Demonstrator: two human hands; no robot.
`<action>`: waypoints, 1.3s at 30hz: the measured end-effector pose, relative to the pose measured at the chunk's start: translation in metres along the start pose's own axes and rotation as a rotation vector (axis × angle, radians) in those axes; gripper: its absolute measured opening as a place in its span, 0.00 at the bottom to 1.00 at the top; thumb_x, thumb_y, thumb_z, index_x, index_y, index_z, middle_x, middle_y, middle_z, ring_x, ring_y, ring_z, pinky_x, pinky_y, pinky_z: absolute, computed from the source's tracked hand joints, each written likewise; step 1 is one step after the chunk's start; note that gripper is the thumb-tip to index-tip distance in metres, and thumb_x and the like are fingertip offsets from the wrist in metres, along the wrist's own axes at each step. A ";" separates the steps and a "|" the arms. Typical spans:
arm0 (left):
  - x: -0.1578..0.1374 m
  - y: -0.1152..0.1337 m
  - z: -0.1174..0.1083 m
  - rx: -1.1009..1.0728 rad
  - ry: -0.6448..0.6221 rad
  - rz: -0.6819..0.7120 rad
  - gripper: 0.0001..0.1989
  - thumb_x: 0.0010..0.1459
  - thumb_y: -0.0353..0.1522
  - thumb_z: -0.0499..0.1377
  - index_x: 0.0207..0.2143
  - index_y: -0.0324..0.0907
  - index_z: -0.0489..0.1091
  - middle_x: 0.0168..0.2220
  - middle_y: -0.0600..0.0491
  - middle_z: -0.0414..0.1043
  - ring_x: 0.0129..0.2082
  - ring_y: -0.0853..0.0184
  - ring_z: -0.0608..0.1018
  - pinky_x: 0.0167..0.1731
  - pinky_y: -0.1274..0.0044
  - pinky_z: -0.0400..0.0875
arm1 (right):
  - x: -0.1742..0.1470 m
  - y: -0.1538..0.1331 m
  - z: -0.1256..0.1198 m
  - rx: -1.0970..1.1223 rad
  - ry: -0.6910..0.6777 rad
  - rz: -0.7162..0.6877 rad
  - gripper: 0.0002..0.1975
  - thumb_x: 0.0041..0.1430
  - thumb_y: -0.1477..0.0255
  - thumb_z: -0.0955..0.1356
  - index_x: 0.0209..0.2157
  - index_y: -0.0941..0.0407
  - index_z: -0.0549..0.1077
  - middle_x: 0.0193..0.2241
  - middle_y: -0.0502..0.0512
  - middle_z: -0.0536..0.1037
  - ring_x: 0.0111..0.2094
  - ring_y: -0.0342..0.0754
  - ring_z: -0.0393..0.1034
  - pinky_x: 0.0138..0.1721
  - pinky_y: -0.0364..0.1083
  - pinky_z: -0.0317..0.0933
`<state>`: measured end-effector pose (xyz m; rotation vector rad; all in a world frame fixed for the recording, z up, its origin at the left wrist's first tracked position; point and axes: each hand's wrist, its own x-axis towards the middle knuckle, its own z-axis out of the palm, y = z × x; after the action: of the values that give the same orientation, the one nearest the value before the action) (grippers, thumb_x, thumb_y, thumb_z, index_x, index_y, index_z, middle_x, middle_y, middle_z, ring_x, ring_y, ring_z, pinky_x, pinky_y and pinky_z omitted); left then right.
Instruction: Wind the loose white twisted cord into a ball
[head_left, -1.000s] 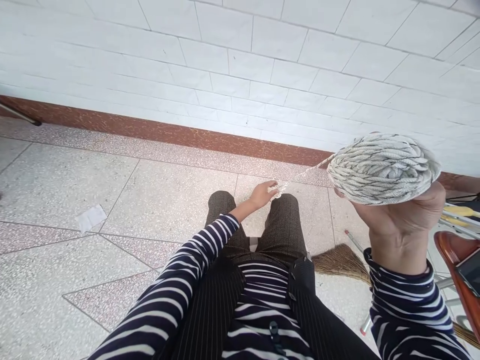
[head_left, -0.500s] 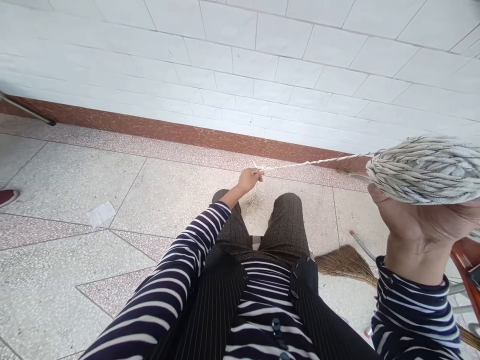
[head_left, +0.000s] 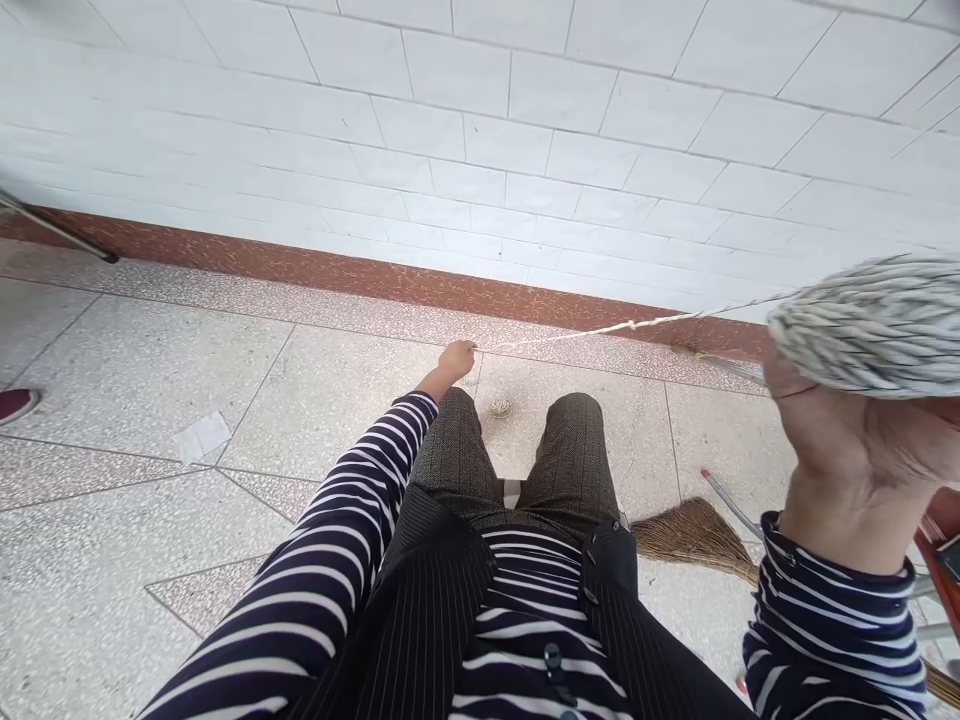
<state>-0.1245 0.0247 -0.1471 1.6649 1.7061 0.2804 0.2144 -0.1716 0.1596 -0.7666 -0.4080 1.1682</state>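
Observation:
A thick ball of white cord with dark flecks [head_left: 874,325] rests in my right hand [head_left: 870,440], whose palm is turned up beneath it at the right edge; most of its fingers are hidden behind the ball. From the ball a white cord [head_left: 634,324] with a small knot stretches leftward, taut, to my left hand [head_left: 457,358]. That hand is closed on the cord above my left knee. On the floor between my knees lies a small bundle of pale cord [head_left: 500,408].
A straw broom [head_left: 694,535] lies on the floor to my right, near red furniture [head_left: 937,540]. White paper [head_left: 202,437] and a red shoe [head_left: 16,404] are at left. A metal leg [head_left: 60,230] stands by the tiled wall [head_left: 480,130].
My left hand has moved left, drawing out the cord's stretch. My right hand with the ball has shifted slightly right and up. The small bundle on the floor shows more sharply.

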 end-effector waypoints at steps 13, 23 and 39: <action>-0.024 0.016 0.040 -0.110 -0.122 0.181 0.19 0.66 0.37 0.52 0.28 0.39 0.78 0.33 0.50 0.80 0.30 0.66 0.76 0.36 0.77 0.69 | 0.023 0.039 0.027 -0.112 -0.304 -0.095 0.25 0.39 0.76 0.71 0.42 0.43 0.76 0.47 0.47 0.83 0.58 0.54 0.75 0.48 0.54 0.78; -0.071 0.110 0.027 -0.535 -0.308 0.595 0.28 0.61 0.39 0.65 0.63 0.44 0.70 0.54 0.46 0.78 0.57 0.59 0.78 0.60 0.68 0.68 | 0.025 0.060 0.020 -0.229 -0.304 0.039 0.24 0.39 0.73 0.73 0.43 0.44 0.76 0.45 0.47 0.83 0.54 0.57 0.77 0.49 0.61 0.77; -0.100 0.124 0.003 -0.730 -0.665 0.596 0.20 0.64 0.47 0.62 0.36 0.38 0.79 0.36 0.46 0.83 0.48 0.59 0.82 0.59 0.66 0.67 | 0.025 0.052 0.007 -0.171 -0.289 0.048 0.25 0.38 0.74 0.71 0.42 0.44 0.76 0.43 0.47 0.84 0.47 0.53 0.80 0.43 0.56 0.79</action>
<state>-0.0359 -0.0522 -0.0393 1.4188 0.4932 0.4863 0.1843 -0.1361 0.1239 -0.7594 -0.7411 1.3062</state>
